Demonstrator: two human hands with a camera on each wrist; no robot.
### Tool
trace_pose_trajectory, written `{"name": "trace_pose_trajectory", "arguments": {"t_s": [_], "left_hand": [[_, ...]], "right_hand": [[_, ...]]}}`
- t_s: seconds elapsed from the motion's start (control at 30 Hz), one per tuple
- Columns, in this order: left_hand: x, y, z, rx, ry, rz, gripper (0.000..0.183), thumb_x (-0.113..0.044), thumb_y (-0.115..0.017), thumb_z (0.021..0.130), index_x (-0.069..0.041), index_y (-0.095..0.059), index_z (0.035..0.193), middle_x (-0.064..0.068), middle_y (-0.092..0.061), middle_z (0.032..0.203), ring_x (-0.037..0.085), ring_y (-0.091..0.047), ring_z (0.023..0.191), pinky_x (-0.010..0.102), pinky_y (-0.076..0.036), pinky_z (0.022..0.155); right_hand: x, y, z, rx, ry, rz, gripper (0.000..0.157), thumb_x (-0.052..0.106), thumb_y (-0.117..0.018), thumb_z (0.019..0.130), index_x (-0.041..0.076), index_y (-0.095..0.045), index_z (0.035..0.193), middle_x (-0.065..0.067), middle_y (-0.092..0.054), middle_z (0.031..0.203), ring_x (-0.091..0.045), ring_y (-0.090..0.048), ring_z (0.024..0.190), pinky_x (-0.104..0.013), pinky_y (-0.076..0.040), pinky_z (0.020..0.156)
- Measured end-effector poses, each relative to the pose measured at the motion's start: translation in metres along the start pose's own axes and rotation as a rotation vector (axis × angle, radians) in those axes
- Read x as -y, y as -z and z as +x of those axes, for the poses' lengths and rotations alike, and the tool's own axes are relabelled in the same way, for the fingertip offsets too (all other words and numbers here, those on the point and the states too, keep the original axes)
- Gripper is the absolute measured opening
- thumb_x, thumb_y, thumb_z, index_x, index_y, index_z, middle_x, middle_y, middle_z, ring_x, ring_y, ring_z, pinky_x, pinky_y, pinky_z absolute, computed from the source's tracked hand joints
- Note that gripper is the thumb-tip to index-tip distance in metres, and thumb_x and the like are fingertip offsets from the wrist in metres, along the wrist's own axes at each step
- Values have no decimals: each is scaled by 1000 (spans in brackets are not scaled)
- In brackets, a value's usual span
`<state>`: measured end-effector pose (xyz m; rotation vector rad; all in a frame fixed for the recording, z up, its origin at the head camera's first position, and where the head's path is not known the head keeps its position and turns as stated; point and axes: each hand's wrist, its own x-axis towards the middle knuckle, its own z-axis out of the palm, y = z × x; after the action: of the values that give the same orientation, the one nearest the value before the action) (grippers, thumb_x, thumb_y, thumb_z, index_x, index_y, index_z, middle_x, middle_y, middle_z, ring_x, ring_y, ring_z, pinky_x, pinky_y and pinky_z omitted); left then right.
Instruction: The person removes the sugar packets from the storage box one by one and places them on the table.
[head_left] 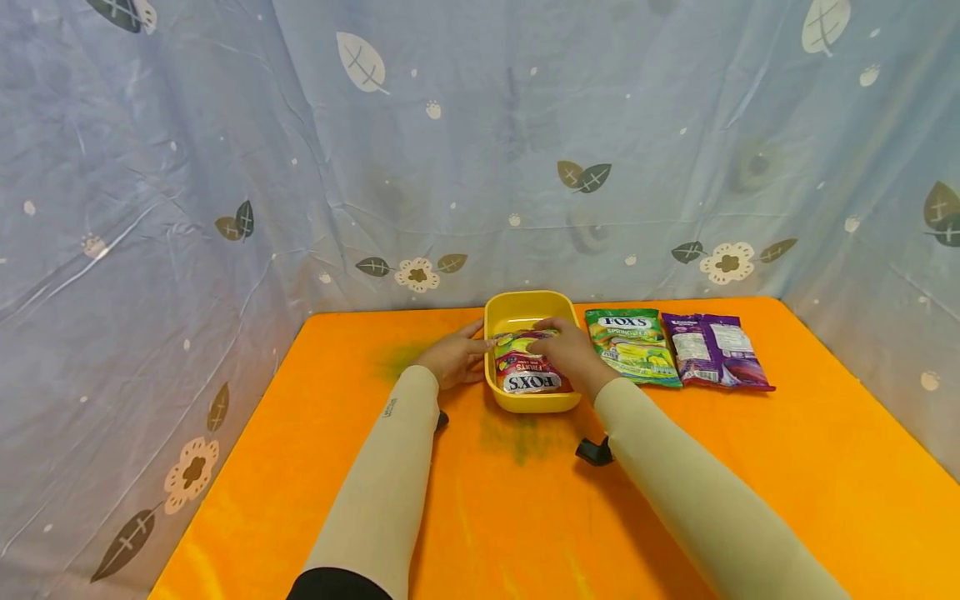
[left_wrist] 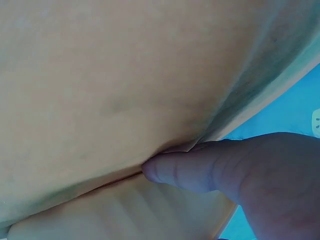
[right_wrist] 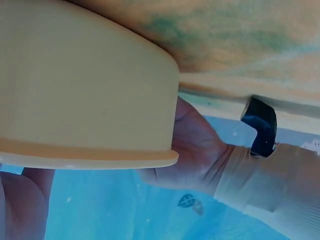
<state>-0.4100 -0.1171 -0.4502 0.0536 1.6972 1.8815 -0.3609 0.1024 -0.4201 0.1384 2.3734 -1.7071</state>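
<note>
A yellow plastic tub [head_left: 534,403] stands near the back edge of the table, and a red Fox's fruit candy bag [head_left: 525,364] lies inside it, label upside down in the head view. My right hand [head_left: 572,354] reaches over the tub's right side, its thumb and bent fingers on the bag's upper right edge. At the tub's left side is my left hand [head_left: 454,357], fingers extended along the wall and thumb tip at the rim beside the bag. In the right wrist view the tub's wall [right_wrist: 90,85] hides most of the left hand's fingers [right_wrist: 192,140].
Right of the tub lie a green Fox's candy bag [head_left: 633,348] and a purple candy bag [head_left: 716,352]. The table [head_left: 510,517] has an orange cover with greenish stains. A patterned curtain [head_left: 480,150] rises behind it and along both sides.
</note>
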Motion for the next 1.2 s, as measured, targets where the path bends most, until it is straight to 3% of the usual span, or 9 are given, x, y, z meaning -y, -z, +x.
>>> {"name": "trace_pose_trajectory", "arguments": {"t_s": [0.23,0.57,0.9,1.2], "left_hand": [[-1,0,0,14,0,-11,70,-21,-60,96,-38,-22,152,5,-55,132,22,-52,119,45,-47,89],[-3,-3,-3,7,1,-9,68,-19,-56,98,-38,-21,152,5,-53,134,21,-50,120,44,-45,90],[-2,-2,-2,0,2,-11,67,-18,-56,97,-38,-22,152,5,-53,133,21,-52,118,44,-46,89],[-1,-1,-3,-14,0,-18,66,-18,-56,97,-38,-25,151,6,-52,134,22,-51,119,46,-44,91]], "right_hand": [[0,-3,1,20,25,-14,49,21,-67,90,18,-49,135,-8,-49,128,-30,-52,106,-44,-46,90],[0,-5,0,0,50,-57,45,9,-64,91,20,-49,133,-11,-50,120,-30,-53,103,-42,-47,88],[-2,-8,1,-16,70,-95,43,10,-63,93,23,-51,132,-10,-48,129,-31,-51,107,-44,-46,91],[-3,-9,2,-46,93,-114,38,9,-61,94,25,-56,127,-4,-48,127,-30,-51,103,-41,-48,87]]}}
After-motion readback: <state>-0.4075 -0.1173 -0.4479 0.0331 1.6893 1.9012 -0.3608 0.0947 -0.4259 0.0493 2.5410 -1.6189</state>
